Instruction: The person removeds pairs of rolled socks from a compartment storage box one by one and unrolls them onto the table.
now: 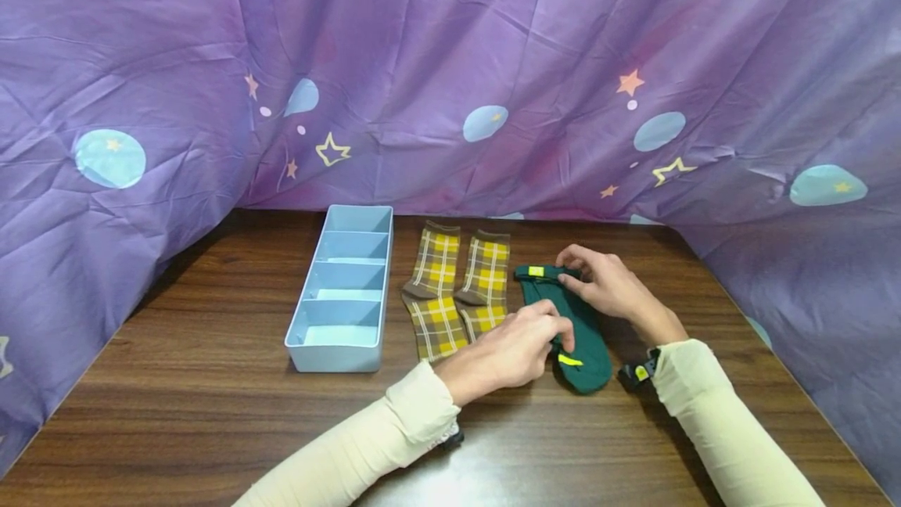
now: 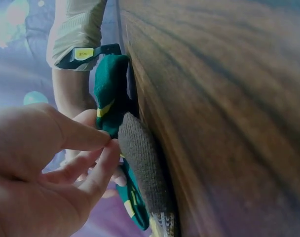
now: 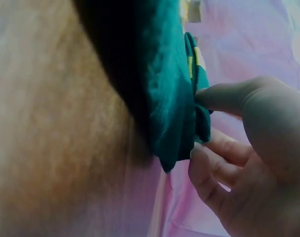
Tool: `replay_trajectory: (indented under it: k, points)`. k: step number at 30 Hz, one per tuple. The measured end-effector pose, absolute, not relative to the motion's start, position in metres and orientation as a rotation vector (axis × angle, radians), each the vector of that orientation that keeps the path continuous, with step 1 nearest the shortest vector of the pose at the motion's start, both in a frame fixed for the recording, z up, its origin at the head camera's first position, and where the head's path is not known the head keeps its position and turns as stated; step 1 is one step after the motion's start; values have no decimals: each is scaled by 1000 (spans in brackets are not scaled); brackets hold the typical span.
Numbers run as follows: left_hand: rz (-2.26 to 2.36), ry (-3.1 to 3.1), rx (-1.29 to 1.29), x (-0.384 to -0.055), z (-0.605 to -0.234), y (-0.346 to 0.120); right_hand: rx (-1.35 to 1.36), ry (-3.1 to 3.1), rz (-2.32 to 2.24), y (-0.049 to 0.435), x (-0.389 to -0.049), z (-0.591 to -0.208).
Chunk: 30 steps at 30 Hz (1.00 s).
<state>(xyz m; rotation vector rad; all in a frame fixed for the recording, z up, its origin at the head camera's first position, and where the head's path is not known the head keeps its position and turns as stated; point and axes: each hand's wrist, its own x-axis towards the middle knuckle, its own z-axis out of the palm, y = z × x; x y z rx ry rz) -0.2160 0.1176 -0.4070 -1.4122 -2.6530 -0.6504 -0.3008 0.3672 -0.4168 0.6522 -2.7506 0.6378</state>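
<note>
A pair of dark green socks (image 1: 586, 335) with yellow marks lies stacked on the right half of the table, cuff end away from me. At the cuff, my right hand (image 1: 611, 285) pinches the fabric; in the right wrist view its thumb presses on a folded green layer (image 3: 202, 116), other fingers behind. My left hand (image 1: 517, 344) reaches across to the socks' left edge near the yellow patch. Thumb and forefinger tips meet at the green fabric (image 2: 110, 81) in the left wrist view. Left of these lies a yellow-and-brown plaid sock (image 1: 486, 268), partly covered by my left hand.
Another plaid sock (image 1: 438, 264) lies flat beside the first. A light blue box (image 1: 334, 357) with several compartments in a row stands to the left on the wooden table (image 1: 211, 335). Behind hangs a purple curtain (image 1: 422, 61) with stars.
</note>
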Motion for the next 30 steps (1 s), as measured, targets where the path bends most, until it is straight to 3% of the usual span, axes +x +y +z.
replay_trajectory:
  k: [30]
  points:
    - [-710, -2643, -1439, -221, -410, 119, 551, -2854, 529, 373, -303, -418]
